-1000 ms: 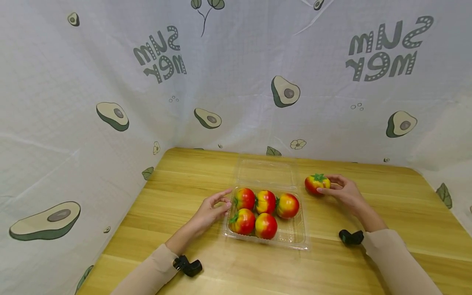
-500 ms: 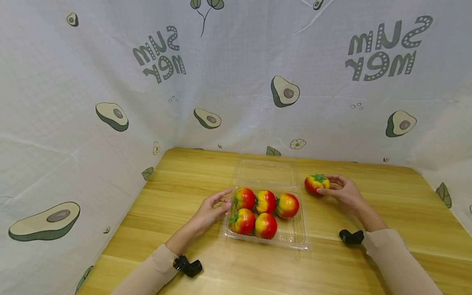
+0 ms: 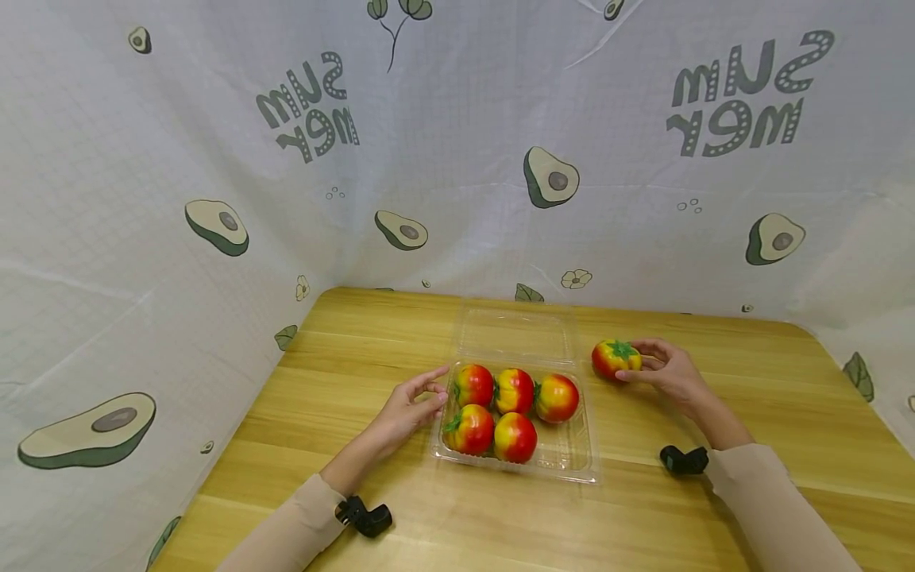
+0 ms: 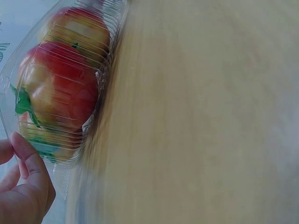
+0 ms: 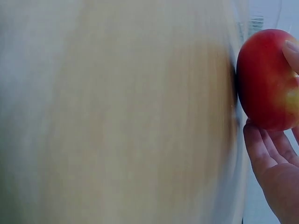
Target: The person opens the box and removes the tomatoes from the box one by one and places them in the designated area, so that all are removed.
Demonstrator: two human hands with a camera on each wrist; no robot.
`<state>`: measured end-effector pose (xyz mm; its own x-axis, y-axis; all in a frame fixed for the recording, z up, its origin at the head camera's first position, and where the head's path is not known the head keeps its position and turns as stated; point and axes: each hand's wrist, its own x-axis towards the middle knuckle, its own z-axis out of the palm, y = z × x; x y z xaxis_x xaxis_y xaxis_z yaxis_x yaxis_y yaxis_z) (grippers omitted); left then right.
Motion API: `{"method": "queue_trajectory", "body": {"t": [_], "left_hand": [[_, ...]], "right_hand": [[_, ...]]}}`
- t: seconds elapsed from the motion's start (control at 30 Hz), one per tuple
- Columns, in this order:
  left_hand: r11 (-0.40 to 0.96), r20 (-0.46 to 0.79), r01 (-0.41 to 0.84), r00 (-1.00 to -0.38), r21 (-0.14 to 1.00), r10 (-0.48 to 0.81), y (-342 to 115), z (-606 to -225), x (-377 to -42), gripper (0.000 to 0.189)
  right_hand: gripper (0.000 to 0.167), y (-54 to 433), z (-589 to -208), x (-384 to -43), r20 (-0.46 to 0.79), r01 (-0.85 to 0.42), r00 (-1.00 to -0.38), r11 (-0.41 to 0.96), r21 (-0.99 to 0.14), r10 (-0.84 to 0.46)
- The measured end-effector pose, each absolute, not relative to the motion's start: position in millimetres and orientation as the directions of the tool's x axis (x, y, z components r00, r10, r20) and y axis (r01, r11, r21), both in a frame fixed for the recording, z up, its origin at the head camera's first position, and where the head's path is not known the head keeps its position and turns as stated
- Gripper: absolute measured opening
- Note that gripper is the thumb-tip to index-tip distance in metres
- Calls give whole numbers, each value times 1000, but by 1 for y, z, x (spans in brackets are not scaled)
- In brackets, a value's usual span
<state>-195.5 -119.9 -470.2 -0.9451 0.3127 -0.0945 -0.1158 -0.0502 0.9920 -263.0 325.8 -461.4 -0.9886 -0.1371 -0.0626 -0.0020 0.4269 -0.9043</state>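
Note:
A clear plastic clamshell box (image 3: pixel 575 453) lies with its lid folded back, holding several red-and-yellow fruits (image 3: pixel 515 438) with green leafy caps; the front right part of its base holds no fruit. At the box's left rim, my left hand (image 3: pixel 406 413) pinches the edge between thumb and fingers, as the left wrist view shows (image 4: pixel 28 182). Right of the box, my right hand (image 3: pixel 668 372) holds another such fruit (image 3: pixel 608 361) from its right side, low over or on the table. Its thumb lies on the near side and its fingers curve behind and under it.
The transparent lid (image 3: pixel 516 334) lies flat behind the box. A wooden table (image 3: pixel 357 342) runs back to a white curtain (image 3: pixel 457 119) printed with avocados. Black wrist cameras (image 3: pixel 368 518) sit on both forearms.
The fruit in my right hand has turned slightly, its green cap now facing more toward me, and shifted a little right. My left hand and the box stay where they were.

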Motion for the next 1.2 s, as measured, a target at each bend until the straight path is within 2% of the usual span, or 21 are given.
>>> {"method": "queue_trajectory", "body": {"t": [0.83, 1.2], "left_hand": [[-60, -102, -126, -946, 990, 308, -120, -472, -195, 52], [-57, -100, -124, -944, 991, 314, -121, -473, -196, 52]], "right_hand": [[71, 330, -461, -257, -23, -44, -982, 347, -937, -185], [72, 331, -456, -257, -24, -51, -982, 382, -923, -189]]}}
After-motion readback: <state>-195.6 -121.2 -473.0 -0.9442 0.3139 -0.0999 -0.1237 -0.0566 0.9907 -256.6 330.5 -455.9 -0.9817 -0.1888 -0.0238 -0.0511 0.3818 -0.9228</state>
